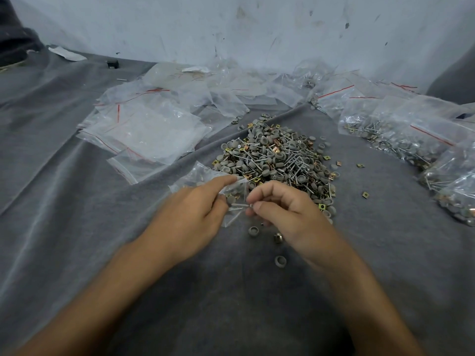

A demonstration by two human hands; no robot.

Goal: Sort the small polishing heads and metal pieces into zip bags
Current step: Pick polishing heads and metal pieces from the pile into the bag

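Observation:
A heap of grey polishing heads, metal pins and brass square pieces [280, 155] lies on the grey cloth in the middle. My left hand [190, 214] holds a small clear zip bag [203, 177] by its mouth, with a few grey heads inside it. My right hand [288, 211] pinches thin metal pins [237, 207] at the bag's opening. Three loose grey heads, one of them [253, 230], lie on the cloth just below my hands.
A stack of empty zip bags [144, 129] with red seal lines lies at the left. Filled bags [411, 140] lie along the right side. The grey cloth [77, 227] covers the surface, and a stained wall [231, 29] stands behind.

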